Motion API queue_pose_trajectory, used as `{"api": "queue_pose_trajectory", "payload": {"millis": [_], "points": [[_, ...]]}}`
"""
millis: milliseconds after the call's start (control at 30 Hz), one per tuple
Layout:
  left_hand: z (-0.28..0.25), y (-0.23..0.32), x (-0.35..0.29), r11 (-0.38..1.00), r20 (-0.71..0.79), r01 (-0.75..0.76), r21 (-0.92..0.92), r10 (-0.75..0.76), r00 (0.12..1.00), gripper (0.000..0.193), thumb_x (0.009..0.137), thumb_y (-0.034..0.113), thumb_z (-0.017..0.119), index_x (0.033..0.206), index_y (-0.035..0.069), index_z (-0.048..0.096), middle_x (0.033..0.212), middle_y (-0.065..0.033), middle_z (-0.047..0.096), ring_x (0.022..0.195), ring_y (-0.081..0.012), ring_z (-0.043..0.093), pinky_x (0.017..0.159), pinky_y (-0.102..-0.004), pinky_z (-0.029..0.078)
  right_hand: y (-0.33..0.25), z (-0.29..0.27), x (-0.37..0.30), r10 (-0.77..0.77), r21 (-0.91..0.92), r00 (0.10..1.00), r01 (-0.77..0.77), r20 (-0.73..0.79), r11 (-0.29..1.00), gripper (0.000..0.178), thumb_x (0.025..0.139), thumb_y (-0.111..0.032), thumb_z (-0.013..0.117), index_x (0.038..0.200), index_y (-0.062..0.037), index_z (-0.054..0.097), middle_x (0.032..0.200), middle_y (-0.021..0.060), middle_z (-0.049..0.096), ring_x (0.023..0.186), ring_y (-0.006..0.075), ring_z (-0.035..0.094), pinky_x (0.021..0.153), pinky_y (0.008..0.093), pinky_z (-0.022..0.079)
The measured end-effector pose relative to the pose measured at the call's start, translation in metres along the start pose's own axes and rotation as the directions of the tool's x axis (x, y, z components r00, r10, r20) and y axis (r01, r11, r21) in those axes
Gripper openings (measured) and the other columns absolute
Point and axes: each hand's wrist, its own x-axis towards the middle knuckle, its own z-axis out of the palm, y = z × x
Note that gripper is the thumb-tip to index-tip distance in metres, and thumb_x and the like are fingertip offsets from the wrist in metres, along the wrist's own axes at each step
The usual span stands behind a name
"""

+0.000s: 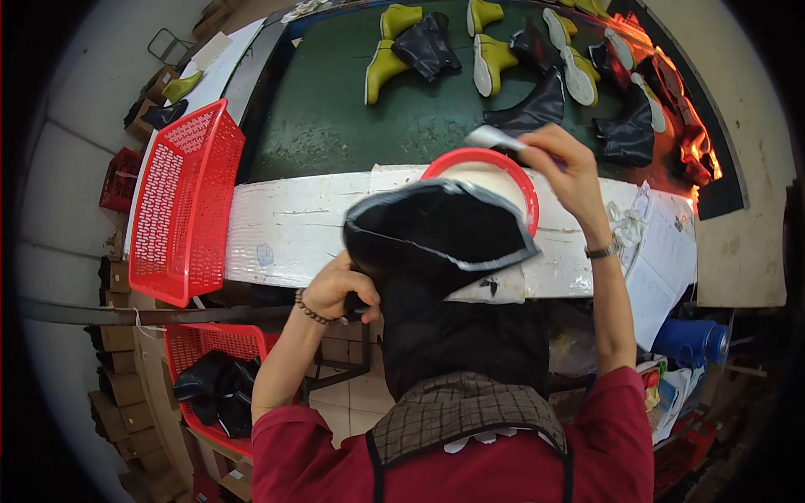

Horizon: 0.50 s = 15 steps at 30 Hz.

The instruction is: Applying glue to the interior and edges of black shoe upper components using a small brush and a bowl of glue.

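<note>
My left hand [337,289] is closed around the lower part of a black boot upper [394,260]. The upper's wide opening faces up, and a pale grey-white band runs along its edge. Raised at the right, my right hand [570,172] grips a brush [496,138] with a whitish, motion-blurred head. That head is over the far rim of a round red basin [530,197] with white contents. The boot upper hides the basin's near side. Between upper and brush, a gap shows.
Yellow-green boot forms [386,67] and black boot uppers [428,46] lie on the green belt [335,126], near an orange glow at right. A red basket [155,218] stands left; another below holds black pieces [222,390]. Papers [667,260] and a blue bottle [688,341] are at right.
</note>
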Motion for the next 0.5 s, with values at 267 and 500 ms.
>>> {"api": "queue_pose_trajectory", "payload": {"millis": [267,500], "points": [[-0.044,0.083,0.084,0.688,-0.074,-0.484,0.540,0.612,0.787,0.077,0.069,-0.017,0.058,0.144,-0.001,0.051,0.099,-0.0124,0.069,0.074,-0.0184,0.069,0.063,-0.0324,0.059,0.115,-0.014,-0.095,0.490,0.252,0.799,-0.424,-0.349,0.870,0.021,0.106,-0.024,0.057,0.106,-0.0034,0.063,0.072,-0.0029,0.056,0.045,0.0016,0.039,0.038,0.0206,0.028],[-0.109,0.113,0.204,-0.265,0.368,-0.288,0.920,0.837,0.405,0.054,0.067,-0.007,0.067,0.112,0.022,0.074,0.128,-0.0106,0.066,0.122,-0.0323,0.059,0.104,-0.0381,0.048,0.114,0.001,-0.092,0.510,0.266,0.781,-0.437,-0.362,0.859,0.017,0.106,-0.020,0.056,0.103,-0.0051,0.063,0.070,-0.0060,0.052,0.049,0.0000,0.038,0.040,0.0185,0.028]]}}
